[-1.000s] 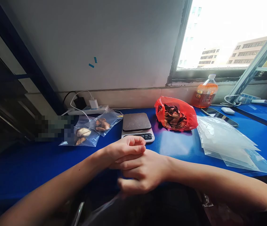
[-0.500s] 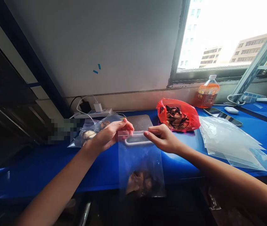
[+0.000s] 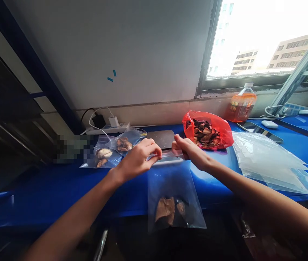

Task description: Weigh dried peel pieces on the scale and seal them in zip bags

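Note:
A clear zip bag (image 3: pixel 170 181) hangs from both hands in front of the table's edge. Brown dried pieces (image 3: pixel 166 210), which look like dried mushroom or peel, lie at its bottom. My left hand (image 3: pixel 144 154) pinches the top left corner of the bag. At the top right, my right hand (image 3: pixel 190 150) grips the same edge with its fingers curled. Just beyond the bag is a flat grey plate (image 3: pixel 160 139), partly hidden by the hands. Two filled clear bags (image 3: pixel 103 154) with similar brown pieces rest left of my left hand.
A red plastic bag (image 3: pixel 223 134) of dark dried pieces stands open behind my right hand. To the right are a stack of flat clear bags (image 3: pixel 268 159), a phone (image 3: pixel 251 127), a white case (image 3: pixel 269 124) and an orange drink bottle (image 3: pixel 242 105). A power strip (image 3: pixel 115 127) lies by the wall.
My left hand has moved right and closed on the bag's top corner. The bag has shifted right, its top tilting away, and the pieces inside have spread apart.

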The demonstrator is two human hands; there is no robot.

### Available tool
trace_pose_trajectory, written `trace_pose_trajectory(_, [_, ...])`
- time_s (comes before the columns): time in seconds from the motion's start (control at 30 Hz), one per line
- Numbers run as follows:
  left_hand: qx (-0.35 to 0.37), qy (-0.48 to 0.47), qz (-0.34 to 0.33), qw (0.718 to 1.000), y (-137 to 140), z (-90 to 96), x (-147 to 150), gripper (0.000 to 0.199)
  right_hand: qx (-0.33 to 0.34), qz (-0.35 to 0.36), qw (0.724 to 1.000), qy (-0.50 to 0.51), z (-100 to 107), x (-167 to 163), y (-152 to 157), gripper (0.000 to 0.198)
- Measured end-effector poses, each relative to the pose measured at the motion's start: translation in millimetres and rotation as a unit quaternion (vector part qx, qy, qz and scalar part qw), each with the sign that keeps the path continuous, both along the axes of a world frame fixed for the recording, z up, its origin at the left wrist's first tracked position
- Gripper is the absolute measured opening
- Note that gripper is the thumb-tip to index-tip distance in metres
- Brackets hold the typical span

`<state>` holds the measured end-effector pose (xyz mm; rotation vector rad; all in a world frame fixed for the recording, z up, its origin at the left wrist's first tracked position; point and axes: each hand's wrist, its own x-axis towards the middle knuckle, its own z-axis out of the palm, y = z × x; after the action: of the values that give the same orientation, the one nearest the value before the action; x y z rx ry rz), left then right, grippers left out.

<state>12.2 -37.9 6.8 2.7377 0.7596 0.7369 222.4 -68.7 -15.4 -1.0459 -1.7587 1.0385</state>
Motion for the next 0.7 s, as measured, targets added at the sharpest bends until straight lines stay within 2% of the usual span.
trace_pose_trajectory(0.07, [0.041,0.009,-0.028,0.999,-5.7,-3.9,3.9,0.011,-0.050,0.045,0.997,-0.029,1.2,6.2,3.6,0.063])
trace_pose_trajectory(0.17, [0.073,0.010,-0.048,0.996,-12.0,-7.5,7.7,0.013,-0.094,0.098,0.983,-0.122,0.3,12.1,6.3,0.051])
trace_pose_trajectory(0.27, [0.095,0.004,-0.052,0.994,-13.6,-7.9,7.6,0.014,-0.062,0.102,0.983,-0.141,3.1,12.5,2.4,0.043])
trace_pose_trajectory(0.37, [0.103,-0.003,-0.061,0.993,-12.3,-7.5,6.0,0.016,-0.038,0.085,0.985,-0.146,9.1,9.8,-4.2,0.045])
trace_pose_trajectory(0.53, [0.119,-0.011,-0.099,0.988,-10.6,-11.1,5.9,0.019,-0.048,0.129,0.978,-0.154,9.0,5.5,-8.0,0.039])
trace_pose_trajectory(0.7, [0.134,-0.028,-0.102,0.985,-11.4,-11.9,6.6,0.022,-0.066,0.166,0.976,-0.126,7.2,6.1,-8.6,0.040])
